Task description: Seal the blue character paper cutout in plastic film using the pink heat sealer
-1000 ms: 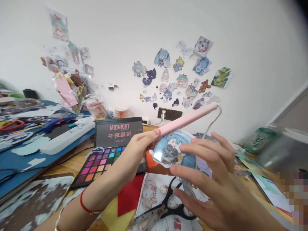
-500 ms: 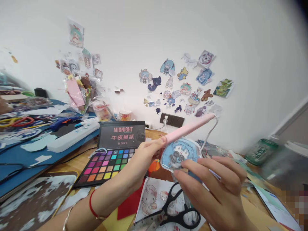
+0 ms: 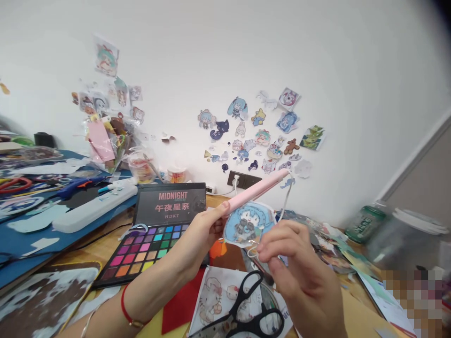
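My left hand (image 3: 211, 218) is closed around a pink hair straightener (image 3: 259, 188), which slants up to the right with a white cord at its far end. Just under the straightener is a blue-haired cartoon cut-out (image 3: 248, 220) in clear film. Whether the plates grip its upper edge, I cannot tell. My right hand (image 3: 299, 267) has its fingers curled together at the cut-out's lower right edge, seemingly pinching the film. A thin pale loop shows beside those fingertips. Below lie black-handled scissors (image 3: 243, 310) on a printed cartoon sheet (image 3: 211, 300).
An eyeshadow palette (image 3: 148, 249) stands unfolded behind my left forearm. A white power strip (image 3: 93, 206) lies on the blue mat at left. At right stand a green can (image 3: 366, 224) and a clear tub (image 3: 394, 239). Cartoon stickers cover the wall, above a black socket (image 3: 246, 180).
Both hands, the straightener and the cut-out appear further left as the view shifts. My right hand's spread fingers have curled in at the cut-out's lower edge.
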`<state>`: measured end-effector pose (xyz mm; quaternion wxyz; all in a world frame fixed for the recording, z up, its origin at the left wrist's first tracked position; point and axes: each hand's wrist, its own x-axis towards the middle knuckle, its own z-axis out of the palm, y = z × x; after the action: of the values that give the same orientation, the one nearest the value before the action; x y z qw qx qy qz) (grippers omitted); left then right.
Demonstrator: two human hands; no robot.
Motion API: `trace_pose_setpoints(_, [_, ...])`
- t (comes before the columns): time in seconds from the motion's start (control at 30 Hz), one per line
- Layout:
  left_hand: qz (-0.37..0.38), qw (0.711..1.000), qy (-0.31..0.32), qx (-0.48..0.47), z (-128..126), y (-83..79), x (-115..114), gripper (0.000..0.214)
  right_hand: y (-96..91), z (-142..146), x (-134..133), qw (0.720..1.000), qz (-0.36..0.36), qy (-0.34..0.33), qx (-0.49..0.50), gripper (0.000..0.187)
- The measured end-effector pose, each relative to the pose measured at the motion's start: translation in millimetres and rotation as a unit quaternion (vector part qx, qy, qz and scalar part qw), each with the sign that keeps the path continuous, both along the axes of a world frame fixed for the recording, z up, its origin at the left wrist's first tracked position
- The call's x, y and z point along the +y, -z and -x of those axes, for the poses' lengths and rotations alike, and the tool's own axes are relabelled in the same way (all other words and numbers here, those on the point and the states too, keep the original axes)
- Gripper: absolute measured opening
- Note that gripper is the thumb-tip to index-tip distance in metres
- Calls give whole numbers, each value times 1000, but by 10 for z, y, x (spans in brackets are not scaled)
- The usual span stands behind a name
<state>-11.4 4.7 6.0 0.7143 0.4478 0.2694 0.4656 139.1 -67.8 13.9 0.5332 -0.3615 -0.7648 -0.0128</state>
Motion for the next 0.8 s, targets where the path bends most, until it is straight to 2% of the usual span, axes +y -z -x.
trace_pose_setpoints(0.1, [-6,1000,0,0,-8,17,16,42,18,-25,-5,999,51,-8,6,20])
trace_pose_setpoints(0.47, [-26,999,-16,14,-15,61,50,40,-80,-52,-4,994,97,-40,-31,30])
trace_pose_setpoints(0.63, [-38,998,-42,3,-6,55,47,33,-79,-109,-11,990,116,-79,2,11])
trace_pose_setpoints(0.73, [-41,998,-37,-3,1,44,43,34,-90,-165,-21,992,114,-54,28,12])
trace_pose_setpoints(0.8, [-46,998,-31,-2,1,37,36,36,-100,-202,-19,991,105,-1,79,22])
